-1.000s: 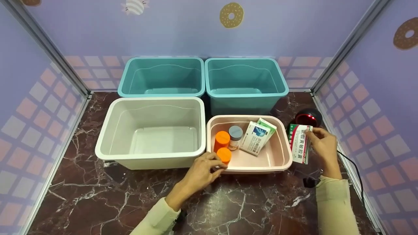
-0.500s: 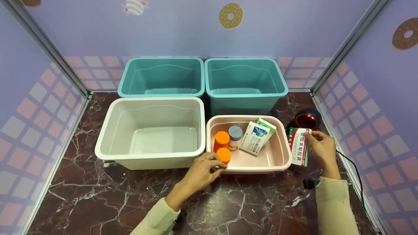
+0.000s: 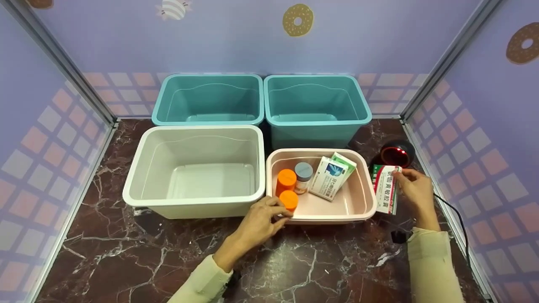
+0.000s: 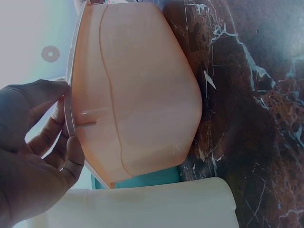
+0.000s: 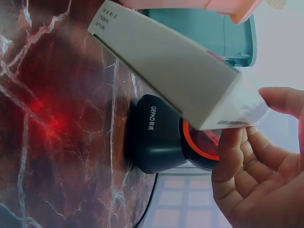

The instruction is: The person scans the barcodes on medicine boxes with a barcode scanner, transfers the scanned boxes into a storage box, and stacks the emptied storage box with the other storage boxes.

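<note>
My right hand [image 3: 417, 189] pinches a red, white and green medicine box [image 3: 386, 189] at its edge, thumb on one side and fingers on the other. In the right wrist view the box [image 5: 166, 66] is tilted above the table, in front of a black barcode scanner [image 5: 159, 135] with a glowing red ring. My left hand [image 3: 263, 221] grips the rim of the pink bin [image 3: 337, 218] at its front left corner. Inside that bin stand two orange-capped bottles [image 3: 286, 179] and a grey-capped bottle [image 3: 303, 174]. A white medicine box [image 3: 329, 179] leans there over a green-and-white one [image 3: 347, 162].
Left of the pink bin is a larger white bin [image 3: 193, 202]. Two teal bins [image 3: 208, 122] stand side by side behind. The scanner's cable [image 3: 459, 219] runs along the right wall [image 3: 484, 168]. Dark marbled tabletop [image 3: 316, 265] lies in front.
The medicine box in my right hand has come slightly toward me and down in the head view, then stayed nearly still. My left hand has not moved from the pink bin's rim.
</note>
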The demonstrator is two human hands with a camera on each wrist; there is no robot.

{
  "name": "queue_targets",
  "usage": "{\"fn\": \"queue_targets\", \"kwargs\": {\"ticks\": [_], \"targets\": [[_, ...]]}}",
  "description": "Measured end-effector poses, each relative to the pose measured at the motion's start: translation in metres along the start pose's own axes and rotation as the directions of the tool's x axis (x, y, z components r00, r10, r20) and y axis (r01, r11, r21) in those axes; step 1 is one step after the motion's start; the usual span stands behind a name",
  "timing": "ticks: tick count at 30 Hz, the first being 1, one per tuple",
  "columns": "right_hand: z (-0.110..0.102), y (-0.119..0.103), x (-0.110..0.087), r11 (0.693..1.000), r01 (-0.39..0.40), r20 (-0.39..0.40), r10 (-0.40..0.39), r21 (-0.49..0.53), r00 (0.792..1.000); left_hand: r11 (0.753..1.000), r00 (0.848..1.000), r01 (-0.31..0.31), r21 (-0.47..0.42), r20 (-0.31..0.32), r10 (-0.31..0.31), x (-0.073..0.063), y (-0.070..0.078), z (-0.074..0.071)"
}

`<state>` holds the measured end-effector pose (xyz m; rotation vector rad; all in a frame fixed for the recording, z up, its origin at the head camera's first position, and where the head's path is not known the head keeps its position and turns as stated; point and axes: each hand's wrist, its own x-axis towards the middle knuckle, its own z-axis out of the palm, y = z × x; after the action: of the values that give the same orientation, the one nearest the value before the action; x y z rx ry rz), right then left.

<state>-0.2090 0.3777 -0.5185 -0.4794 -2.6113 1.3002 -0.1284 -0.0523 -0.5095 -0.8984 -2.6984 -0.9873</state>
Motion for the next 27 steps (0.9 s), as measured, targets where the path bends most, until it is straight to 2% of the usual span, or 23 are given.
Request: {"fn": "queue_targets", "kwargs": {"ticks": [7,16,21,27], "targets": [[-0.004,-0.009,0.001,0.999,-0.036,-0.012,0.036,0.015,0.999,1.0,1.0,0.012,0.002,0.008,-0.012,0.0,0.0,0.0],[-0.009,-0.024,0.002,0.999,-0.031,-0.014,0.031,0.032,0.999,1.0,1.0,0.02,-0.012,0.008,-0.019,0.001,-0.001,0.0],[-0.013,-0.033,0.003,1.0,0.006,-0.027,-0.005,0.017,1.0,1.0,1.0,0.013,-0.014,0.007,-0.013,0.001,-0.002,0.0],[-0.016,-0.039,0.006,0.996,0.082,-0.082,-0.085,-0.033,0.993,1.0,1.0,-0.008,-0.013,-0.005,0.008,0.0,-0.002,0.001]]}}
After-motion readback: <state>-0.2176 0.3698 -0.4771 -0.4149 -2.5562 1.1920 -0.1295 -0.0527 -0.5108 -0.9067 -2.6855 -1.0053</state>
